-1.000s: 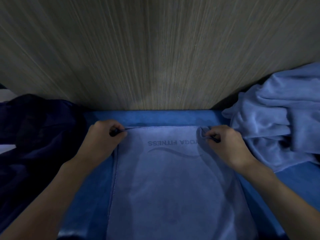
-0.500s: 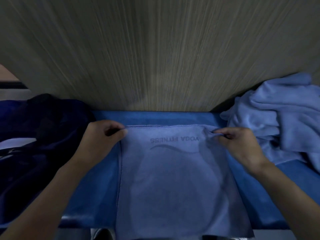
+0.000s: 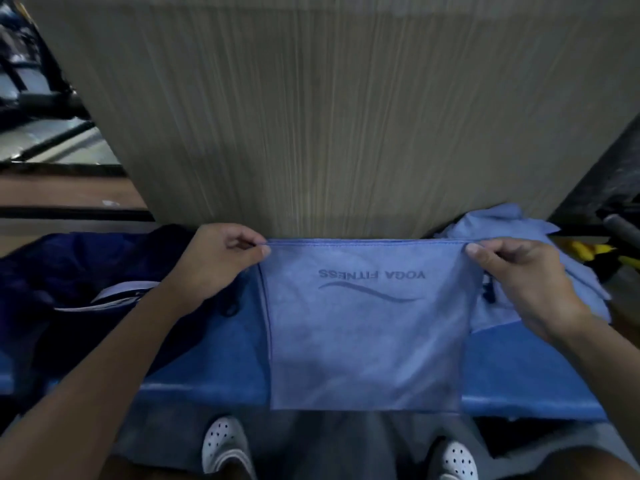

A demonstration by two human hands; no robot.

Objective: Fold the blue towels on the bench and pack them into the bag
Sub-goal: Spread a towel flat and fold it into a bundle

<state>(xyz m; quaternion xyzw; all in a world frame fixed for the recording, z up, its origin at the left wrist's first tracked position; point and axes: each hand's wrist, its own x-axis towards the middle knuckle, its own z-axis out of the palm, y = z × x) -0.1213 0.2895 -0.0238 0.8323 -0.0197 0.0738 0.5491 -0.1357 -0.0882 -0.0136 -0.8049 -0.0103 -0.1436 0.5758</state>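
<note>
1. The left hand [image 3: 211, 268] and right hand [image 3: 523, 282] each pinch a top corner of the blue towel [image 3: 367, 341], stretched between them above the surface [image 3: 207, 358].
2. Its lower edge covers the surface's front rim.
3. The dark bag [image 3: 69, 271] at left is murky; its opening is unclear.
4. The towel pile [image 3: 485, 226] at right sits partly behind the right hand.

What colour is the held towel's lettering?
Dark blue lettering on the light-blue towel; head view.
</note>
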